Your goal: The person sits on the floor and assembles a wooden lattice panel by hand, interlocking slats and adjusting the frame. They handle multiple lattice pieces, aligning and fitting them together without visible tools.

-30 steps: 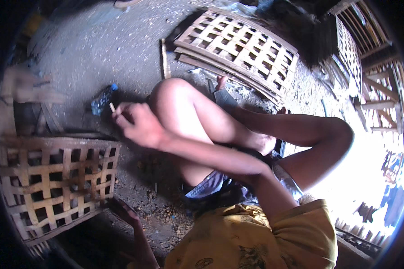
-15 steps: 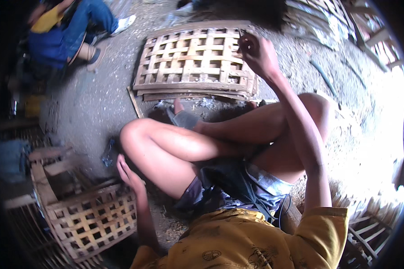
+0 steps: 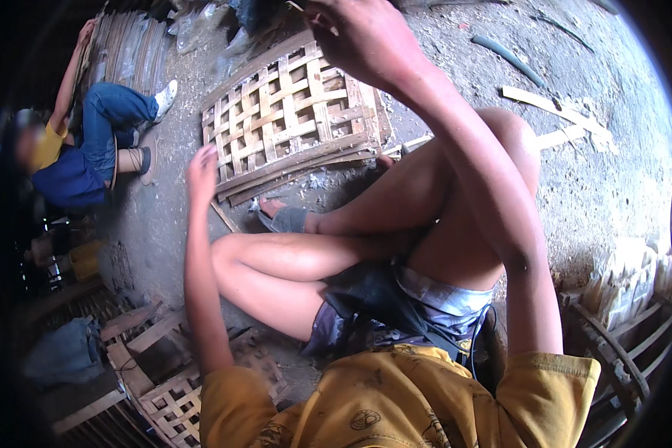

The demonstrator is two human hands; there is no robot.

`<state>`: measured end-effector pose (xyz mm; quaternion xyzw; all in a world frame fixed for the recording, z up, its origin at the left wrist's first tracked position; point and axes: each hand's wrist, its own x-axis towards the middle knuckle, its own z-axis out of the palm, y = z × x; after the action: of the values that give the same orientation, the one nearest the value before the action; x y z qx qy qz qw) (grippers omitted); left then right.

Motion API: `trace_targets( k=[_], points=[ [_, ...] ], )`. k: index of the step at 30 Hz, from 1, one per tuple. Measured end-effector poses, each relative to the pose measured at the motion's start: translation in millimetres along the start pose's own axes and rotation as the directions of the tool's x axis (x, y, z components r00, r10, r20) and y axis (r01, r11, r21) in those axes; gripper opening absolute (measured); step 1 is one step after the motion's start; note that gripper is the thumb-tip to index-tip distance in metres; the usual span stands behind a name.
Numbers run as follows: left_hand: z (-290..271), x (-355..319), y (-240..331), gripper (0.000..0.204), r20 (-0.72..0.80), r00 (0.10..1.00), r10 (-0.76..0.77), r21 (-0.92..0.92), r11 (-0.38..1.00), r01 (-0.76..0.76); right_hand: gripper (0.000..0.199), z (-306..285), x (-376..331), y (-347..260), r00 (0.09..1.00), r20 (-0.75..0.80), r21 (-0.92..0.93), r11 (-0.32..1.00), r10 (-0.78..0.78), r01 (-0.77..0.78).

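A woven wooden lattice panel [image 3: 276,112] lies on a small stack of similar flat panels on the ground in front of my crossed legs. My right hand [image 3: 369,41] is raised over the panel's far right part, its fingers curled closed. A thin pale tip shows past the fingers at the upper edge; what the hand grips is mostly hidden. My left hand [image 3: 201,175] hangs beside the panel's left edge, slightly blurred. Its fingers look loosely apart, with nothing seen in them.
Another person [image 3: 89,149] sits at the far left, one arm raised beside stacked slats [image 3: 130,52]. A wooden lattice crate [image 3: 172,403] stands at my lower left, near a blue cloth [image 3: 66,351]. A dark tube [image 3: 507,60] and pale wood strips [image 3: 552,108] lie on the right.
My left hand has risen from beside the crate to the panel's left edge. My right hand has moved up and left. The view has turned, and the other person now has an arm raised.
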<state>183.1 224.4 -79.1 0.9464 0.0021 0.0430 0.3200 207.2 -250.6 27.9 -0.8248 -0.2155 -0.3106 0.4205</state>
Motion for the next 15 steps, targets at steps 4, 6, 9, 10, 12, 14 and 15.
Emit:
trace_targets(
  k=[4,6,9,10,12,14,15],
  points=[
    [108.9,1.6,107.9,0.049,0.214,0.861,0.462,0.221,0.835,-0.503,0.022,11.7,-7.5,13.8,0.968,0.216,-0.187,0.979,0.127,-0.087],
    [141.6,-11.0,117.5,0.060,0.261,0.825,0.501,0.284,0.777,-0.561,0.025,21.4,-16.8,20.4,0.936,0.323,-0.277,0.960,0.141,-0.049],
    [159.3,-33.0,88.3,0.069,0.258,0.871,0.417,0.230,0.850,-0.475,0.023,47.2,-29.5,24.0,0.860,0.479,-0.283,0.958,0.175,-0.037],
    [164.9,-32.9,80.3,0.069,0.236,0.865,0.443,0.272,0.824,-0.497,0.022,53.4,-32.2,28.9,0.822,0.531,-0.305,0.951,0.205,-0.040],
    [170.3,-26.7,76.5,0.068,0.234,0.845,0.481,0.242,0.813,-0.529,0.020,60.4,-37.0,30.9,0.744,0.606,-0.361,0.931,0.282,-0.058],
    [172.6,-16.6,74.9,0.062,0.175,0.854,0.490,0.179,0.837,-0.517,0.014,79.2,-47.8,40.6,0.739,0.629,-0.293,0.954,0.240,-0.061],
    [174.8,-14.5,73.7,0.060,0.143,0.867,0.477,0.150,0.856,-0.495,0.014,88.4,-49.7,45.1,0.695,0.668,-0.300,0.951,0.266,-0.076]
  ],
)
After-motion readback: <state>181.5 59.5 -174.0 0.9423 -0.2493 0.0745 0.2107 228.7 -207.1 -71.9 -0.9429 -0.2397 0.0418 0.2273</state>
